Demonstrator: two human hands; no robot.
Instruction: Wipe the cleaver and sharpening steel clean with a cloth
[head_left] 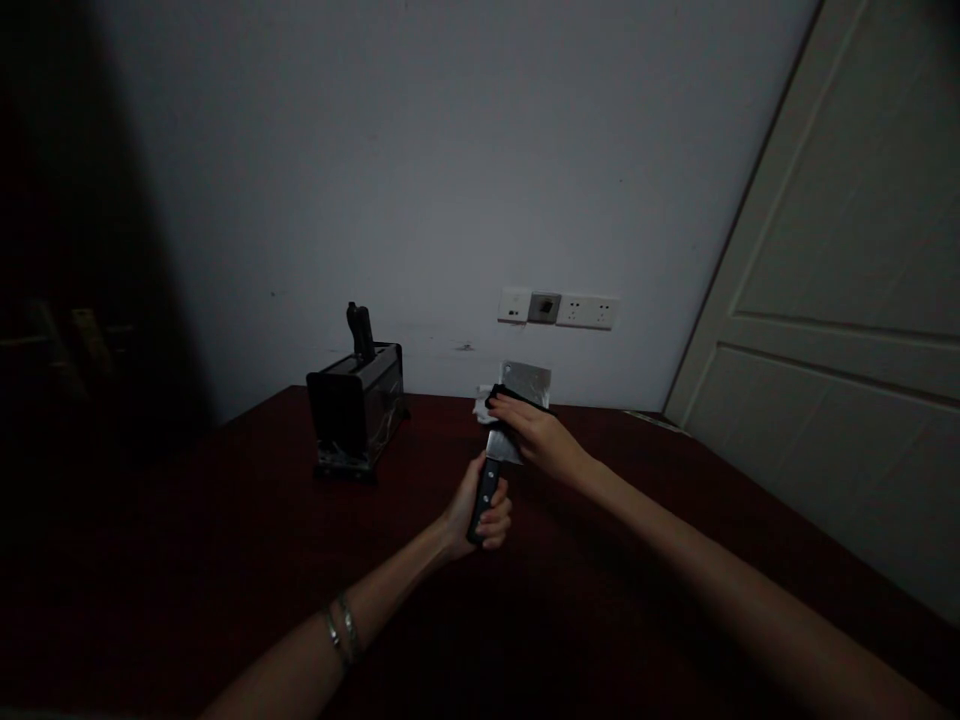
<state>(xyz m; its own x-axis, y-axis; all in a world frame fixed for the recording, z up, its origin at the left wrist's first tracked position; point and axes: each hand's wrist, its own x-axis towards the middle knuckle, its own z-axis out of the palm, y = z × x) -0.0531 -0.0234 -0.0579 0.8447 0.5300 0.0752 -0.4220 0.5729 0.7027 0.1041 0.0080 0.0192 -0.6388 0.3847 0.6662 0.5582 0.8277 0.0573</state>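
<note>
Left hand [463, 508] clamps the cleaver [504, 447] by its handle; right hand [544, 435], grip impossible to tell, hides mid-blade with dark cloth [502, 391]; open room separates them from the knife block [383, 388].

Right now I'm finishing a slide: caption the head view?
Left hand grips a cleaver, right hand rests on dark material over its blade, knife block on the reddish table.

Cleaver blade [502, 446] partly behind right hand [541, 432]

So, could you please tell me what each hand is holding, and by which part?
The left hand grips the cleaver by its black handle; the right hand holds dark, cloth-like material over the blade's middle.
</note>
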